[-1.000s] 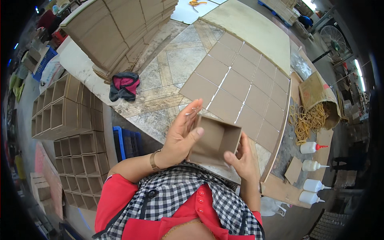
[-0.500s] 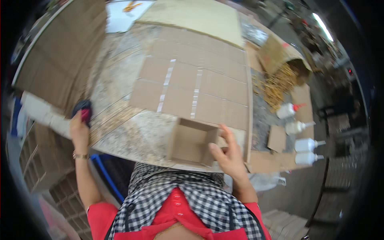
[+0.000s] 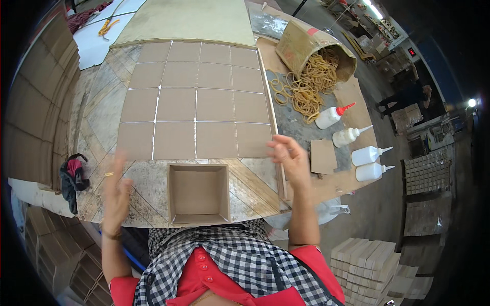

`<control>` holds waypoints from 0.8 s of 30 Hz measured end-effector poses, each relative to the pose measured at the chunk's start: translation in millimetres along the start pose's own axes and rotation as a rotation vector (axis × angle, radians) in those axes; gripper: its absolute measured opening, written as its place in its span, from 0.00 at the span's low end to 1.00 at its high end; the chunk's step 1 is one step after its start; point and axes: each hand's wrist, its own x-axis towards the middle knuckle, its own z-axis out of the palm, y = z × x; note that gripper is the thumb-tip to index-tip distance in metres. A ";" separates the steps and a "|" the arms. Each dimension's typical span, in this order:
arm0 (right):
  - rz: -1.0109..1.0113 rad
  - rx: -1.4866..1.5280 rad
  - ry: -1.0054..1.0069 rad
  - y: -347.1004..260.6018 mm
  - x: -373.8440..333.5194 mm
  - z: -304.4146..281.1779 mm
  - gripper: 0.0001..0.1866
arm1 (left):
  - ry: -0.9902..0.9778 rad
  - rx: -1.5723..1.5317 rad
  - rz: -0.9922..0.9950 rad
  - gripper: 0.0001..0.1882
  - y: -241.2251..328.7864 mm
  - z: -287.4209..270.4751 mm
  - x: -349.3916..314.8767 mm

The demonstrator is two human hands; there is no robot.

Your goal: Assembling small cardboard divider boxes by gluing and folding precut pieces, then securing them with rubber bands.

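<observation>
An open-topped brown cardboard box (image 3: 199, 191) stands at the table's front edge, between my hands. My left hand (image 3: 117, 191) hovers to its left, blurred, fingers stretched upward with nothing in them. To the box's upper right is my right hand (image 3: 290, 158), its fingers loosely bent and apart, holding nothing. It is near the corner of a block of flat brown cardboard panels (image 3: 176, 104), set out in rows beyond the box with pale lines along the seams. A dark cloth with a pink patch (image 3: 75, 173) lies left of my left hand.
Stacked cardboard (image 3: 38, 102) rises at the left. On the right, rubber bands (image 3: 311, 86) spill from a tipped bag (image 3: 291, 46). Several white squeeze bottles, one red-tipped (image 3: 327, 117), lie beside a small cardboard piece (image 3: 323, 157). A person (image 3: 408, 97) stands far off at the right.
My left hand has let go of the dark cloth and moved right, toward the box. My right hand has come off the box. The view has shifted, and the box now sits squarer to me.
</observation>
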 end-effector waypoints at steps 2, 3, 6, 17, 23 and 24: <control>-0.231 0.152 -0.178 9.4 1.3 38.9 0.28 | -0.086 -0.759 -0.138 0.20 28.7 39.5 15.1; -0.286 0.107 -0.267 9.8 -3.6 58.1 0.27 | -0.176 -0.869 -0.206 0.18 24.1 51.0 16.6; -0.190 0.085 -0.511 -7.3 -21.5 96.5 0.25 | -0.318 -1.133 -0.357 0.16 11.2 77.4 20.2; -0.093 -0.109 0.360 8.2 53.3 17.1 0.21 | 0.219 -1.237 -0.297 0.15 38.1 92.3 31.3; 0.336 -1.059 0.714 47.9 124.0 -90.8 0.21 | 0.277 -0.951 -0.162 0.08 51.1 80.4 22.3; 0.362 -1.039 0.654 46.5 129.0 -89.8 0.19 | 0.252 -0.853 -0.154 0.10 52.8 79.0 17.7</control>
